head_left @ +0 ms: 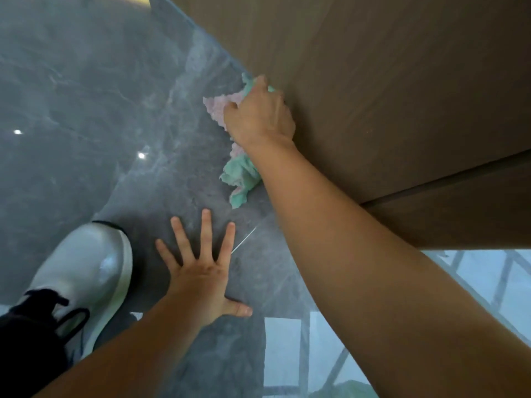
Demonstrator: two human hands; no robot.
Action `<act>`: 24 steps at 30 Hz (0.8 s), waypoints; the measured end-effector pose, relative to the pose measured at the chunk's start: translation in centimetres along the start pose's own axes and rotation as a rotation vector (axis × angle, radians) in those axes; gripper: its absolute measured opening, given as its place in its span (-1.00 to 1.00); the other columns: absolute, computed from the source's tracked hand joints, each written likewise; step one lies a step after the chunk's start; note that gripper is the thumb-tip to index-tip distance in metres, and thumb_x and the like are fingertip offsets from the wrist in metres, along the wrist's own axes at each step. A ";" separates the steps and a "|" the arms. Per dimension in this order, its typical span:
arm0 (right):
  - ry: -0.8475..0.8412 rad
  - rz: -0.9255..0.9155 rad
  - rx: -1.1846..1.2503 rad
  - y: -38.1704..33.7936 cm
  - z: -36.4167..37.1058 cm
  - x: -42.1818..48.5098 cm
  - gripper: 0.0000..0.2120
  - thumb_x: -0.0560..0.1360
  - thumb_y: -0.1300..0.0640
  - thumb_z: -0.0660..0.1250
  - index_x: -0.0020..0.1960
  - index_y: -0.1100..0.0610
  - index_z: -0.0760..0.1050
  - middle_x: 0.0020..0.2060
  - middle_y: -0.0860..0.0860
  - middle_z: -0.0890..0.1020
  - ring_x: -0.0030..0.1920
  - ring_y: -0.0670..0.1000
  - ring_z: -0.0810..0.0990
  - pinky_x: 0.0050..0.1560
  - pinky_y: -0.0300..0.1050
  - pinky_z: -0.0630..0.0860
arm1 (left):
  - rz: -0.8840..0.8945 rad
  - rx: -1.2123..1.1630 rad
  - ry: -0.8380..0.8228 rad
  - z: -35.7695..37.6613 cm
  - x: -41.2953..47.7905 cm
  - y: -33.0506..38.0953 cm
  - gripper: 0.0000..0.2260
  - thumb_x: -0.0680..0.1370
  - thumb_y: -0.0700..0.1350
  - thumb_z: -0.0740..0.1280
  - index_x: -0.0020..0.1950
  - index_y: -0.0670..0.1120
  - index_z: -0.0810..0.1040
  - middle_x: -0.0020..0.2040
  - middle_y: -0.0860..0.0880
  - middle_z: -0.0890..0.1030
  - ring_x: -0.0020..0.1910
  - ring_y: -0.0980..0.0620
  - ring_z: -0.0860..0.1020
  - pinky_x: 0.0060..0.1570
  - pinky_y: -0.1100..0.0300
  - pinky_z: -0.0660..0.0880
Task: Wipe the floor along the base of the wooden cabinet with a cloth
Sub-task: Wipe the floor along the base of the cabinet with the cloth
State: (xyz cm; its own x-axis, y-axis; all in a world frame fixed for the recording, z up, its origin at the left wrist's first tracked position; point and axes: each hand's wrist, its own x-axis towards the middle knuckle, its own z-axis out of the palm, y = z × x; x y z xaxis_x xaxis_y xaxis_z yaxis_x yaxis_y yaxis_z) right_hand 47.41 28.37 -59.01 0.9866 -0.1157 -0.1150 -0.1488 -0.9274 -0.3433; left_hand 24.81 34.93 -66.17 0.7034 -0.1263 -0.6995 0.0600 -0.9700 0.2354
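A crumpled pink and mint-green cloth point(240, 170) lies on the glossy grey marble floor point(86, 96), right against the base of the brown wooden cabinet point(388, 81). My right hand point(260, 113) presses down on the cloth's upper part with fingers curled over it, beside the cabinet's bottom edge. Its green tail trails out below my wrist. My left hand point(201, 268) rests flat on the floor nearer to me, fingers spread wide, holding nothing.
My white shoe point(86, 271) with black laces stands on the floor at the lower left, close to my left hand. A thin seam point(445, 179) runs across the cabinet front. Window reflections shine on the floor at the bottom right.
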 end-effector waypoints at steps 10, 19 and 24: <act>-0.098 -0.210 -0.270 3.8 7.9 -3.4 -0.12 0.49 -0.40 -0.01 0.60 0.15 0.01 0.60 0.23 0.04 0.59 0.25 -0.06 0.55 0.26 -0.11 | -0.016 0.028 0.042 0.5 0.1 0.0 0.40 -0.08 0.66 0.18 0.34 0.12 -0.69 0.35 -0.14 -0.74 0.24 -0.49 -0.69 0.08 -0.52 -0.55; -0.298 -0.287 -0.296 16.8 3.8 -24.1 -0.10 0.48 -0.40 0.09 0.56 0.24 0.16 0.54 0.26 0.25 0.50 0.27 0.29 0.56 0.14 0.10 | -0.042 0.020 -0.019 -0.6 -0.7 0.4 0.37 -0.04 0.63 0.24 0.25 0.14 -0.76 0.31 -0.15 -0.77 0.15 -0.46 -0.75 0.24 -0.60 -0.36; -0.309 -0.234 -0.226 16.8 3.8 -25.3 -0.15 0.55 -0.39 -0.02 0.58 0.22 0.10 0.57 0.23 0.17 0.56 0.21 0.18 0.55 0.17 0.15 | -0.048 0.008 -0.042 -0.9 -0.5 0.4 0.39 -0.11 0.66 0.17 0.26 0.15 -0.75 0.30 -0.14 -0.78 0.14 -0.45 -0.76 0.23 -0.59 -0.39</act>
State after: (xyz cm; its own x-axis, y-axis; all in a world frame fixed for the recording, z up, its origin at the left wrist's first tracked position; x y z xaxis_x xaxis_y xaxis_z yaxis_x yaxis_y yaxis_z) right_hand 19.72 17.04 -65.42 0.9204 0.1860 -0.3438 0.1280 -0.9744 -0.1846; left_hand 25.11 34.80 -65.18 0.6691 -0.0877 -0.7380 0.0873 -0.9769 0.1952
